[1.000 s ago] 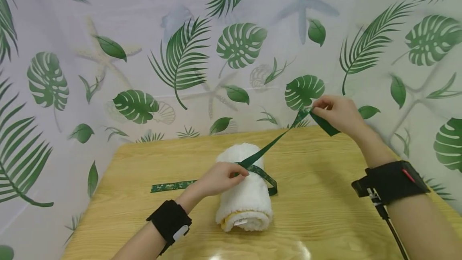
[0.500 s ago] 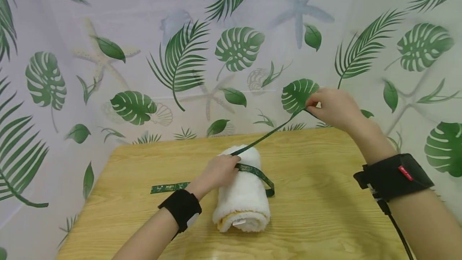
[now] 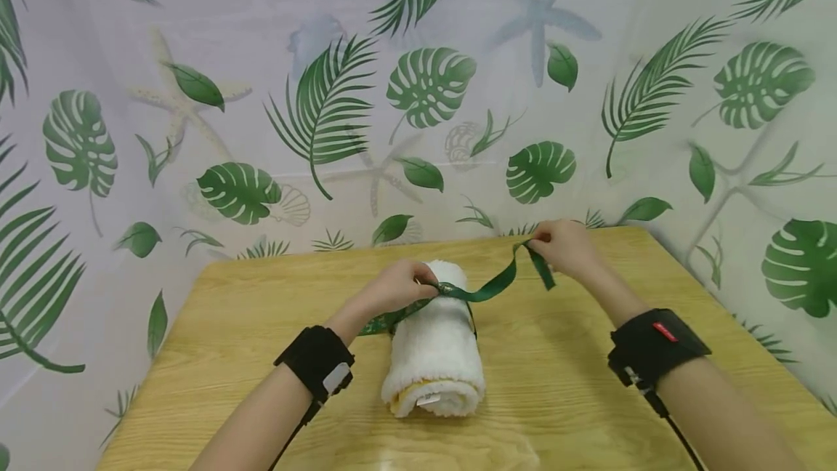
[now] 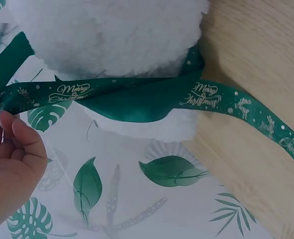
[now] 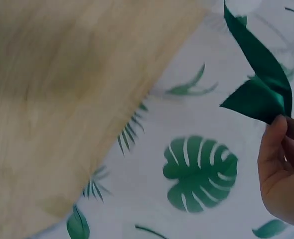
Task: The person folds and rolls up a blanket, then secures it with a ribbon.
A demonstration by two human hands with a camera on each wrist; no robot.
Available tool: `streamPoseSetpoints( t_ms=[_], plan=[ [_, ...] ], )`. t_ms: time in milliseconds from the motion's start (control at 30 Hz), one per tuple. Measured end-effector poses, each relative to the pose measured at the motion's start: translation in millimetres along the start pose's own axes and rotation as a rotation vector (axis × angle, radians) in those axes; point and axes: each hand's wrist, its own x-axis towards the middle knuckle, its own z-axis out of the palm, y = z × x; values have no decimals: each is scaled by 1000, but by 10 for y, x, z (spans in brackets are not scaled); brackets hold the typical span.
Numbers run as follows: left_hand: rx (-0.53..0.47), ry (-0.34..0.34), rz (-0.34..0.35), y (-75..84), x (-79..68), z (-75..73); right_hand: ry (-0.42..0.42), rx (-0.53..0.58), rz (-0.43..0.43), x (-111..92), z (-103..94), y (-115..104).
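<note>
Rolled towel (image 3: 433, 358): lies on the desk (image 3: 261, 355), pointing away from the person, coiled end with its yellow edging at the near side; the rolling looks finished.
Ribbon (image 3: 495, 288): green, printed "Merry Christmas" in the left wrist view; it goes round the towel toward the far part, with lengths crossing on top, so I judge the wrapping done.
Left hand (image 3: 400, 288): thumb and fingertips pinched together on the ribbon by the crossing, no gap in the grip.
Right hand (image 3: 565, 247): higher and off to the right of the towel, thumb and fingers pinching the ribbon near one end, a short tail (image 3: 541, 270) hanging below.
Span between hands: slack, sagging in a curve, not drawn tight.
Other end (image 3: 374, 324): out to the left of the towel, partly hidden by the left hand in the head view.
Knot: no finished knot or bow shows; whether the crossing is already looped through, I cannot tell.
Left to do: by my judgement, taking up slack and fastening both ends.
</note>
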Motion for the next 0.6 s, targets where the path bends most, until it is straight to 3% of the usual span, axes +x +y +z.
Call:
streamPoseSetpoints(
  t_ms=[133,233,300,367,467,600],
  plan=[
    [-23,11,-5,33,2,-19,63,561,165,20,540,-115],
    [-16,8,-1,14,-13,-40,-7,870,244,33,838,-275],
    [-13,3,10,-2,-17,-55,-98,920,259,33,938,-359],
    [-10,8,17,-11,-19,-73,-197,882,229,39,973,-410],
    [-21,17,21,-21,-8,-78,-319,773,140,42,930,-387],
    [-48,27,9,-24,12,-74,-424,787,53,43,841,-304]
  ],
)
